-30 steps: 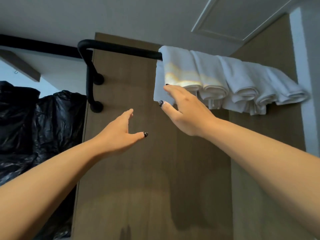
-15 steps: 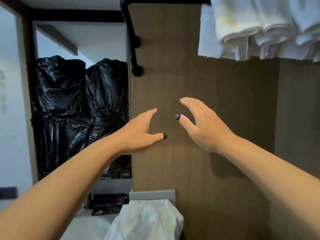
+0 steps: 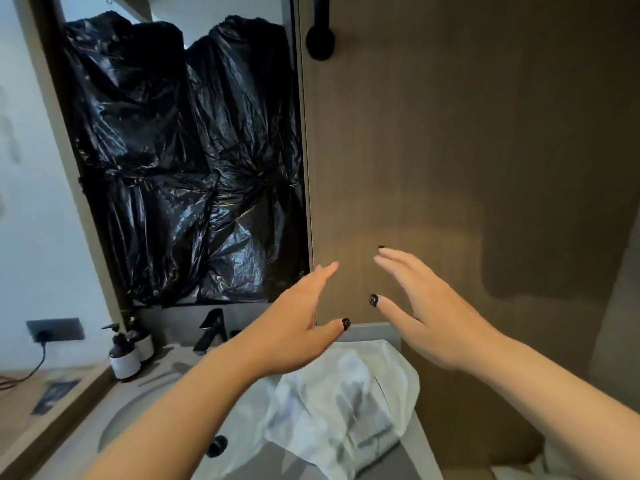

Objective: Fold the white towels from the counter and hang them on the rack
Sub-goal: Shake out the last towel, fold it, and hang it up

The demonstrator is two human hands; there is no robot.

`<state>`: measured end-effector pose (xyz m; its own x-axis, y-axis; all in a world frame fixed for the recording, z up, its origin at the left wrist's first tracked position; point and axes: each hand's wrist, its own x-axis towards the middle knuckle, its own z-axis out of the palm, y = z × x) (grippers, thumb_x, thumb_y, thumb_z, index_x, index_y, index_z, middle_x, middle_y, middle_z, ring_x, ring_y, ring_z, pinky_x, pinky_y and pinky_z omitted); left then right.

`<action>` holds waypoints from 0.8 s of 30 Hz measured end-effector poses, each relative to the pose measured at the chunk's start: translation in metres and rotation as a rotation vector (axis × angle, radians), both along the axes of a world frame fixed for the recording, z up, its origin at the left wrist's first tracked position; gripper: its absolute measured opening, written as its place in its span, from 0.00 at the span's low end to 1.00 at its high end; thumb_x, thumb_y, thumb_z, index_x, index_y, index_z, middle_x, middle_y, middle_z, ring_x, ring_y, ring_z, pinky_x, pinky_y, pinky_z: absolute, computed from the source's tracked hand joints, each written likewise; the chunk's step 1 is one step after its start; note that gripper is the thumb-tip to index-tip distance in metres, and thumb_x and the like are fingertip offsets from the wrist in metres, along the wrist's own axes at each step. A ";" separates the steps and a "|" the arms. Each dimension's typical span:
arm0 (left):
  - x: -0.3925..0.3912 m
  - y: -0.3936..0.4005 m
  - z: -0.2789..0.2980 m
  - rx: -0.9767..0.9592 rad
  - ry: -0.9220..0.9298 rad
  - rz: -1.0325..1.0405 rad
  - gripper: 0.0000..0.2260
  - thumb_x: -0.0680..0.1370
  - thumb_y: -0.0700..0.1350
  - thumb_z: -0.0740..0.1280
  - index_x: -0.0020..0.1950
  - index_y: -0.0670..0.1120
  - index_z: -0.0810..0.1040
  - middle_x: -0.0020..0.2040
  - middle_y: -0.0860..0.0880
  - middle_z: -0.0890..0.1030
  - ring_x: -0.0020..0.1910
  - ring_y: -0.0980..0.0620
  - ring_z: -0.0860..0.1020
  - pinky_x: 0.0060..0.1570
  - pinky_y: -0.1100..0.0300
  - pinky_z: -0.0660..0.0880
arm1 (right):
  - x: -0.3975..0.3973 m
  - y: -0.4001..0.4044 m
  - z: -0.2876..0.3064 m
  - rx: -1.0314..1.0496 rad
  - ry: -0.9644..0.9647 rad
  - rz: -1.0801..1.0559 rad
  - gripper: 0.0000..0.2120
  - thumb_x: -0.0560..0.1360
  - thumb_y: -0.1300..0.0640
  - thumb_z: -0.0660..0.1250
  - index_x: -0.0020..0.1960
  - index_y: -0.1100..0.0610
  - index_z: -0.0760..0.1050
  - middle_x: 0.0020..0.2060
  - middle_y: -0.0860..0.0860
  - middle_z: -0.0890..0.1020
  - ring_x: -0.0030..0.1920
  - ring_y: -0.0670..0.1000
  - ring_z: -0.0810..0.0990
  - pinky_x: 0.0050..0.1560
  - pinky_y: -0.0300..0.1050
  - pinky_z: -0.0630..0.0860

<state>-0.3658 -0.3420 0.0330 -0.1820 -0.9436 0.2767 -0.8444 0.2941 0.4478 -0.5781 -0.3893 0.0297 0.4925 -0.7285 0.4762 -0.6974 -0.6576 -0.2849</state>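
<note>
- Your left hand (image 3: 294, 327) and right hand (image 3: 429, 317) hover spread and empty above the crumpled white towel (image 3: 339, 403) on the tabletop (image 3: 166, 386)
- Black plastic (image 3: 183, 161) hides the mirror; the rack (image 3: 320, 36) is cut off above

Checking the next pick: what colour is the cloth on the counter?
White; the crumpled towel shows clearest in the head view.

- Both bare forearms reach forward from the lower edge of the view, drawing nearer each other toward the hands.
- Left hand (image 3: 294, 327): fingers straight and together, thumb spread to the side, holding nothing.
- Right hand (image 3: 436, 317): fingers extended, loosely parted, thumb out toward the left hand, holding nothing.
- The hands are near each other, palms turned inward, not touching.
</note>
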 end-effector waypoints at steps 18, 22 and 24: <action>-0.033 -0.145 -0.209 0.374 0.401 0.108 0.32 0.80 0.53 0.65 0.79 0.56 0.52 0.78 0.60 0.57 0.76 0.57 0.59 0.75 0.61 0.56 | -0.043 -0.152 -0.198 0.514 0.435 -0.036 0.30 0.82 0.46 0.56 0.80 0.50 0.49 0.79 0.45 0.50 0.78 0.48 0.53 0.75 0.39 0.51; -0.040 -0.168 -0.265 0.457 0.264 0.168 0.35 0.80 0.54 0.65 0.80 0.51 0.49 0.81 0.53 0.51 0.80 0.50 0.46 0.77 0.58 0.48 | -0.041 -0.184 -0.238 0.724 0.346 -0.063 0.29 0.81 0.50 0.59 0.79 0.52 0.54 0.75 0.47 0.62 0.74 0.50 0.64 0.70 0.41 0.63; -0.040 -0.175 -0.295 0.576 0.077 0.220 0.38 0.79 0.61 0.62 0.81 0.51 0.44 0.81 0.51 0.40 0.78 0.45 0.35 0.77 0.48 0.42 | -0.033 -0.193 -0.261 0.920 0.227 -0.106 0.24 0.80 0.52 0.61 0.75 0.52 0.60 0.66 0.46 0.70 0.69 0.51 0.70 0.65 0.40 0.68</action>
<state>-0.4057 -0.5166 -0.2618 0.0341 -0.9584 -0.2833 -0.8168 -0.1901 0.5447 -0.6116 -0.5828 -0.2312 0.4128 -0.8160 -0.4046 -0.8427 -0.1735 -0.5097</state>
